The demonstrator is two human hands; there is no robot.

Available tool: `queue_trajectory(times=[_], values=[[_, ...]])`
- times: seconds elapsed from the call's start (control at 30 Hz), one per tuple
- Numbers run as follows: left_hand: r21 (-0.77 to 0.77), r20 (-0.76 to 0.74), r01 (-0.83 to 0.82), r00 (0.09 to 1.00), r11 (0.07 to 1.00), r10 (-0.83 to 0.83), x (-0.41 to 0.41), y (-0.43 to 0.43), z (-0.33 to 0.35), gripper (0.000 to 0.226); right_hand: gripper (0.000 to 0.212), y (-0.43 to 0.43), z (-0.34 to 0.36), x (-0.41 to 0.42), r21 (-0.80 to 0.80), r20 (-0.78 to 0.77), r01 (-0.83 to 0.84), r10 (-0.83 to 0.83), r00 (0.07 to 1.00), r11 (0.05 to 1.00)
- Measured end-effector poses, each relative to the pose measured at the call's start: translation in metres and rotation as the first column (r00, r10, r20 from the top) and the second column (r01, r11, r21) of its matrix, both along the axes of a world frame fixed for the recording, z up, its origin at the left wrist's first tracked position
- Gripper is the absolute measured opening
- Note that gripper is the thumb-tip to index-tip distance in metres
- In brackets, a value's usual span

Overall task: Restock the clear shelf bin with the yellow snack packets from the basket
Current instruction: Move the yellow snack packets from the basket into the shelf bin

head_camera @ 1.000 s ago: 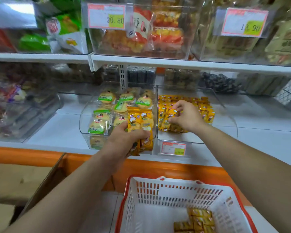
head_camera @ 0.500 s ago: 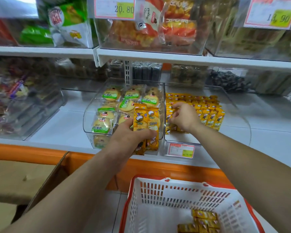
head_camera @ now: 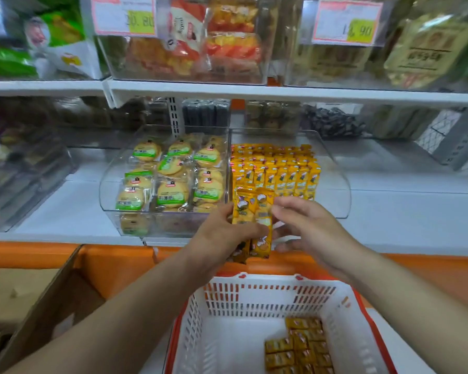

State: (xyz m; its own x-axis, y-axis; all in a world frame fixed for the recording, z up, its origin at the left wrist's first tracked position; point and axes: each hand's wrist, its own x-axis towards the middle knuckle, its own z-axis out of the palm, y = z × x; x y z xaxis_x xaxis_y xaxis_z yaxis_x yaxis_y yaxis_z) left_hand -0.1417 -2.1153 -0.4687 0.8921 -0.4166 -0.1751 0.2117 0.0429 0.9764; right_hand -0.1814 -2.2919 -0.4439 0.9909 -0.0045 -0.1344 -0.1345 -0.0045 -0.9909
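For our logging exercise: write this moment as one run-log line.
left hand: holds packets | right hand: at packets | bin: part filled | basket: spare packets inside

Glossy foil packets (head_camera: 254, 209), clear plastic bin (head_camera: 335, 182)

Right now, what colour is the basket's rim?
Orange-red, around the white slotted basket; the head view shows it clearly.

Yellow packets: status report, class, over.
Left hand grips packet bundle before the clear bin. Right hand at bundle, grip unclear. More packets in basket. Nothing blocking bin.
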Motion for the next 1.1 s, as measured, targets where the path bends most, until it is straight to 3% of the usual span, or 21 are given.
queue_trajectory(times=[0.2, 0.33, 0.47, 0.6, 0.7, 0.8, 0.93, 1.03, 1.1], values=[[0.021, -0.033, 0.039, 0.999, 0.999, -0.038, -0.011, -0.021, 0.000, 0.039, 0.010, -0.022, -0.007, -0.009, 0.196, -0.125, -0.002, 0.027, 0.992, 0.981], [-0.009, -0.076, -0.035, 0.997, 0.999, 0.035, -0.008, -0.022, -0.002, 0.039, 0.011, -0.031, -0.012, -0.007, 0.280, -0.128, 0.138, -0.106, 0.986, 0.950], [0.011, -0.111, -0.132, 0.985, 0.991, 0.132, -0.003, -0.014, -0.001, 0.055, 0.029, -0.036, -0.014, -0.005, 0.223, -0.129, 0.119, -0.092, 0.987, 0.967], [0.026, -0.116, -0.159, 0.980, 0.987, 0.161, 0.000, -0.005, 0.000, 0.026, 0.026, -0.035, -0.014, -0.001, 0.169, -0.141, 0.066, -0.042, 0.989, 0.983], [0.051, -0.081, -0.181, 0.980, 0.982, 0.184, 0.003, 0.004, 0.002, 0.037, 0.029, -0.032, -0.011, 0.003, 0.238, -0.124, 0.045, -0.016, 0.992, 0.970], [0.069, -0.048, -0.200, 0.978, 0.977, 0.204, 0.008, 0.017, 0.006, 0.039, 0.035, -0.037, -0.007, 0.011, 0.005, 0.033, 0.069, -0.069, 0.997, 0.998], [0.111, -0.024, -0.217, 0.975, 0.970, 0.221, 0.015, 0.035, 0.009, 0.037, 0.037, -0.042, -0.001, 0.043, -0.184, 0.209, 0.275, -0.236, 0.949, 0.944], [0.106, -0.032, -0.220, 0.974, 0.970, 0.225, 0.017, 0.042, 0.011, 0.033, 0.039, -0.036, -0.003, 0.079, -0.348, 0.302, 0.293, -0.190, 0.934, 0.890], [0.100, -0.035, -0.226, 0.972, 0.969, 0.231, 0.019, 0.046, 0.012, 0.030, 0.039, -0.028, -0.007, 0.104, -0.523, 0.335, 0.294, -0.124, 0.934, 0.800]])
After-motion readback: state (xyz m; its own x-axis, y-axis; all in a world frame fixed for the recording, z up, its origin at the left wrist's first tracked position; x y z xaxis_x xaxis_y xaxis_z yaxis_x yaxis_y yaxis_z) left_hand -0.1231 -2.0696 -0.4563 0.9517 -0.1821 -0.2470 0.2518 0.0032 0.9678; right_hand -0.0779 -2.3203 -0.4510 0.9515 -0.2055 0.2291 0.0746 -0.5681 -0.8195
